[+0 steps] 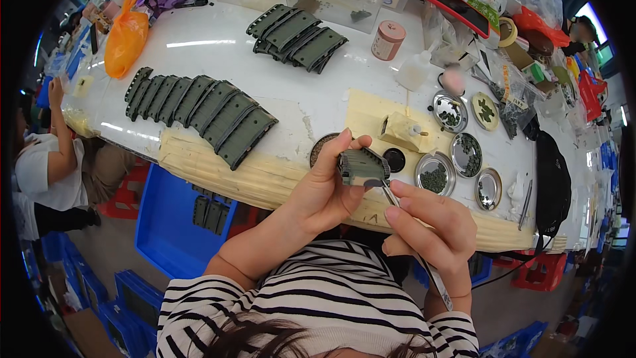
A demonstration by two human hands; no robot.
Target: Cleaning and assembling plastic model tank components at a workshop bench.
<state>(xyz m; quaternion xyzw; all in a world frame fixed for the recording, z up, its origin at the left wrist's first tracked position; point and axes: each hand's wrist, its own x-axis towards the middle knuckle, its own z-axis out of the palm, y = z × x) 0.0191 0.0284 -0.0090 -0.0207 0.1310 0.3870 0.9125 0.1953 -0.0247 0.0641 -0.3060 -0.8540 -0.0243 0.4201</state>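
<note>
Green part (362, 166) in left hand (324, 189); right hand (430, 225) w/ tweezers (391, 193); 5 dishes (435, 174).

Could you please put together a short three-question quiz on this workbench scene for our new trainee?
1. True or false: the left hand holds a dark green part above the table edge.
2. What does the right hand hold? A) a thin metal tool B) a pink jar C) an orange bag
3. Where does the long row of green parts lie relative to the hands: left or right?

Key: 1 true; 2 A; 3 left.
</note>
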